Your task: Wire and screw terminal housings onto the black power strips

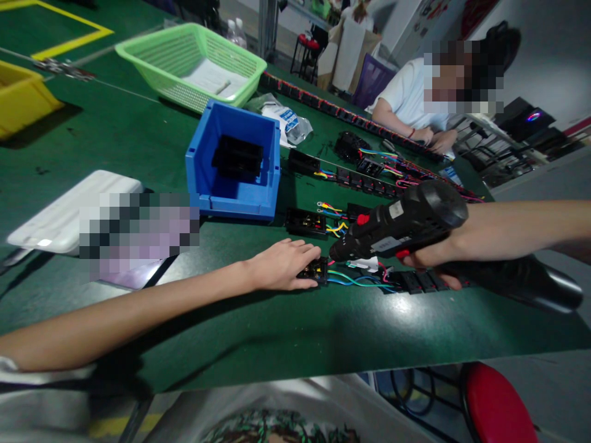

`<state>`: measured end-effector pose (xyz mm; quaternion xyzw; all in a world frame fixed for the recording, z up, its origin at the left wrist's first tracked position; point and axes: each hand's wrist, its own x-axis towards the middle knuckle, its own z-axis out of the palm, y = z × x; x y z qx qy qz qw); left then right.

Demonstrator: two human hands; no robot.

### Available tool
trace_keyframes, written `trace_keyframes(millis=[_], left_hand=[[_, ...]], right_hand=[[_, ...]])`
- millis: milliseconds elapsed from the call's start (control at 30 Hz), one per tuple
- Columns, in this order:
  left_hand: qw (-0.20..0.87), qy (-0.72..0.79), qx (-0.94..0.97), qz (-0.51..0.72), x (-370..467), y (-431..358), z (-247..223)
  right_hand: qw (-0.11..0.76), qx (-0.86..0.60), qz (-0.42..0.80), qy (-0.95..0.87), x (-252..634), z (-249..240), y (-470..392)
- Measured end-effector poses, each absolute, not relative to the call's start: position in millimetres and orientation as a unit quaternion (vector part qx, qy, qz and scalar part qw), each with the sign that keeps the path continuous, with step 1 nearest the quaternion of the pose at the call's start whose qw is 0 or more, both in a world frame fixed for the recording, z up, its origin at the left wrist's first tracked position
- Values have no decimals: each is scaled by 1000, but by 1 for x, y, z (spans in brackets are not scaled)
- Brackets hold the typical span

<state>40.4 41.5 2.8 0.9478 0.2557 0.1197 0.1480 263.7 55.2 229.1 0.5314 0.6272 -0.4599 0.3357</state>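
My left hand [287, 264] is closed over a small black terminal housing [319, 271] on the green table, fingers on its far side and thumb at its near edge. Coloured wires [353, 279] run from that housing to a row of black sockets [422, 282]. My right hand [438, 249] grips a black cordless drill [401, 218], held sideways with its nose pointing left at the housing. Whether the bit touches a screw I cannot tell. Just beyond lies a second black housing [305, 221] with yellow and blue wires.
A blue bin [231, 206] with black parts stands beyond my left hand. Behind it is a green basket [194, 92]. A phone [152, 246] and white device [74, 209] lie left. Across the table a person [406, 92] works at a long socket strip [341, 114]. A red stool [498, 403] stands below.
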Motion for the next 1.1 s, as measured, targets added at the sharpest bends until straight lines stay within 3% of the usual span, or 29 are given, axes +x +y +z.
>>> trace_keyframes(millis=[267, 1100], left_hand=[[146, 254, 948, 121, 40, 41, 3], [150, 249, 948, 127, 40, 41, 0]], right_hand=[[386, 527, -444, 613, 263, 232, 59], [366, 529, -453, 617, 265, 230, 59]])
